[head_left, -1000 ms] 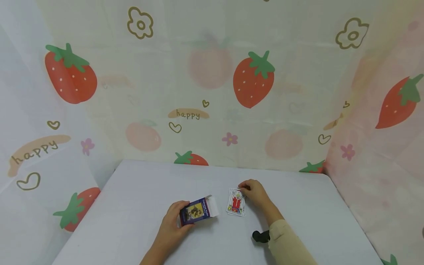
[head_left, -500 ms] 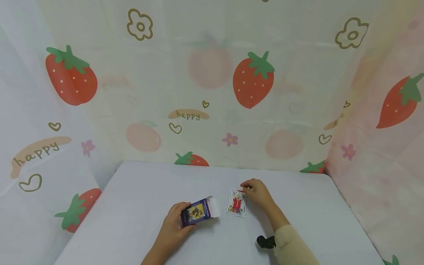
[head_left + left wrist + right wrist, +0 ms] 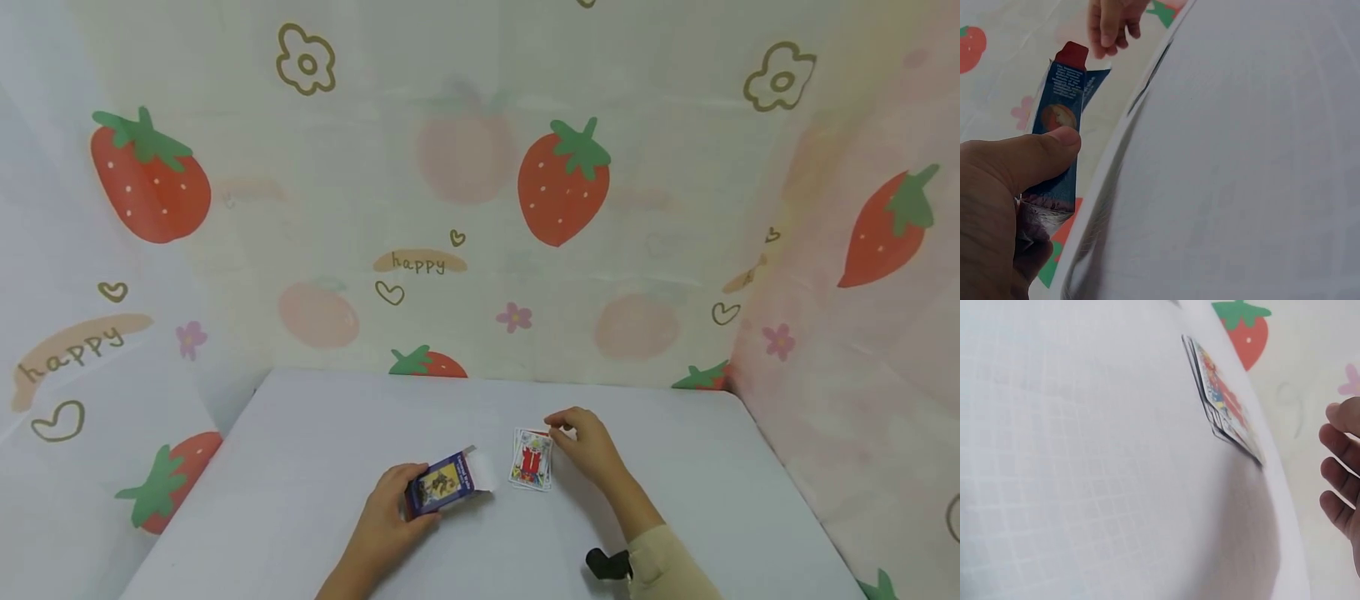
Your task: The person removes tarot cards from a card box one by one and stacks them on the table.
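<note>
My left hand point(image 3: 390, 510) grips a dark blue card box point(image 3: 441, 486) with a yellow picture on its front. The box's end flaps stand open, facing right towards the cards. In the left wrist view the thumb lies along the narrow side of the box point(image 3: 1060, 100), and a red flap sticks out at its far end. A small stack of picture cards point(image 3: 532, 461) lies face up on the table, slightly uneven, a red figure on top. By the stack's upper right corner is my right hand point(image 3: 588, 442). In the right wrist view its loosely bent fingers point(image 3: 1338, 478) hold nothing.
The table point(image 3: 315, 433) has a white cover. Behind it and at both sides hang cloths printed with strawberries point(image 3: 564, 187), flowers and hearts. A black object point(image 3: 607, 563) sits at the right wrist beside the beige sleeve point(image 3: 667, 562).
My right hand has drawn slightly to the right of the cards, its forearm shifting right and down. The left hand keeps its hold on the card box. The head view has turned a little.
</note>
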### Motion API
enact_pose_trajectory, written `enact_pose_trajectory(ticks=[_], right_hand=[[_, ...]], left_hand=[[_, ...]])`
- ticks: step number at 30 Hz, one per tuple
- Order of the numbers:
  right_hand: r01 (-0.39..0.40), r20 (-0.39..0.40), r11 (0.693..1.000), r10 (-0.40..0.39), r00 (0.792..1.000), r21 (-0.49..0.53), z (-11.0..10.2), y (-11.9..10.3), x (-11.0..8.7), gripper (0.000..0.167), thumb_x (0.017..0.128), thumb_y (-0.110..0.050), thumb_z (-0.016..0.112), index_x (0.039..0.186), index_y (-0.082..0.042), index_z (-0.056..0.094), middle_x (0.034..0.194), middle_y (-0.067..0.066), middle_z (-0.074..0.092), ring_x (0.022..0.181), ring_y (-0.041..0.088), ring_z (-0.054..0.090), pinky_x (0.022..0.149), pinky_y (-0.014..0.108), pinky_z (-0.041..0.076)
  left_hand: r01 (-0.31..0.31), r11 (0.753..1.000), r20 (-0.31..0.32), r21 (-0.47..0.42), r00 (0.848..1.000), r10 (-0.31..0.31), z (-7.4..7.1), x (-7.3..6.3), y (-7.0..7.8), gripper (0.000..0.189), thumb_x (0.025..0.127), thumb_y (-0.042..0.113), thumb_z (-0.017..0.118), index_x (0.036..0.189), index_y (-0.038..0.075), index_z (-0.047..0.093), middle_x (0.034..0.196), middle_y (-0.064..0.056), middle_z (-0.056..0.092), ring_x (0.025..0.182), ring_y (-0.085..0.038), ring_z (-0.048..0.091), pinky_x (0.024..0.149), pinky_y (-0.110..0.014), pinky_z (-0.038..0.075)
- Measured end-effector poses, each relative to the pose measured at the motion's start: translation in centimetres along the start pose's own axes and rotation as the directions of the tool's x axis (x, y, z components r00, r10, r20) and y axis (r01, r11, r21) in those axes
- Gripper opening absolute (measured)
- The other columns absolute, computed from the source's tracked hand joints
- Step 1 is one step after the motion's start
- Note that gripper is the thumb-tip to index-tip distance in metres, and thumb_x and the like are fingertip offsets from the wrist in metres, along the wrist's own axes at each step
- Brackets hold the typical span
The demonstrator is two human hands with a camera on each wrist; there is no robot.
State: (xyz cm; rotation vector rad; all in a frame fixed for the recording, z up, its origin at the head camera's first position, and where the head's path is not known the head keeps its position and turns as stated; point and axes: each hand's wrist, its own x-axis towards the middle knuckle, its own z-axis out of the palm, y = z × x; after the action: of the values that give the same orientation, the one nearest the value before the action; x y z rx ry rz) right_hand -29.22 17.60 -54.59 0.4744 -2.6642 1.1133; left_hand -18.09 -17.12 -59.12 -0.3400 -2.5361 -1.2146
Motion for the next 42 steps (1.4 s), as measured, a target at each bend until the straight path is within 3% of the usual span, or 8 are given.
enact_pose_trajectory(ticks=[10, 18, 34, 42], right_hand=[[-0.006, 0.000, 1.000, 0.006, 1.000, -0.007, -0.8, -1.3, -1.7, 0.015, 0.095, -0.014, 0.072, 0.109, -0.014, 0.076, 0.106, -0.002, 0.070, 0.102, 0.018, 0.059, 0.087, 0.039, 0.051], [-0.017, 0.004, 0.999, 0.017, 1.000, -0.034, -2.0, -1.6, -4.1, 0.016, 0.095, -0.014, 0.073, 0.110, -0.015, 0.075, 0.108, -0.003, 0.069, 0.105, 0.017, 0.058, 0.086, 0.039, 0.051], [0.020, -0.054, 0.999, -0.022, 0.998, -0.042, -3.0, -1.8, -6.4, 0.015, 0.093, -0.012, 0.074, 0.107, -0.018, 0.076, 0.106, -0.009, 0.069, 0.105, 0.014, 0.059, 0.090, 0.043, 0.053], [0.087, -0.077, 0.991, -0.095, 0.992, -0.099, -3.7, -2.1, -6.9, 0.018, 0.092, -0.012, 0.076, 0.108, -0.019, 0.075, 0.106, -0.010, 0.069, 0.106, 0.014, 0.059, 0.090, 0.044, 0.054]], left_hand=[[0.048, 0.998, 0.046, 0.034, 0.998, -0.050, 0.3, -0.1, -0.7, 0.075, 0.069, 0.024, 0.095, 0.136, 0.018, 0.062, 0.135, 0.000, 0.063, 0.129, -0.024, 0.057, 0.114, -0.051, 0.045], [0.103, 0.994, 0.130, 0.032, 0.986, -0.106, 0.4, -0.2, -0.4, 0.075, 0.074, 0.034, 0.092, 0.139, 0.016, 0.060, 0.138, -0.001, 0.061, 0.132, -0.027, 0.054, 0.116, -0.053, 0.042], [0.110, 0.992, 0.135, 0.057, 0.984, -0.117, 0.2, 0.1, -0.6, 0.075, 0.074, 0.036, 0.091, 0.138, 0.015, 0.061, 0.138, -0.002, 0.062, 0.131, -0.026, 0.054, 0.115, -0.053, 0.042], [0.100, 0.993, 0.140, 0.061, 0.984, -0.108, 0.0, 0.1, -0.6, 0.075, 0.076, 0.038, 0.090, 0.140, 0.013, 0.060, 0.138, -0.002, 0.061, 0.132, -0.027, 0.053, 0.115, -0.053, 0.042]])
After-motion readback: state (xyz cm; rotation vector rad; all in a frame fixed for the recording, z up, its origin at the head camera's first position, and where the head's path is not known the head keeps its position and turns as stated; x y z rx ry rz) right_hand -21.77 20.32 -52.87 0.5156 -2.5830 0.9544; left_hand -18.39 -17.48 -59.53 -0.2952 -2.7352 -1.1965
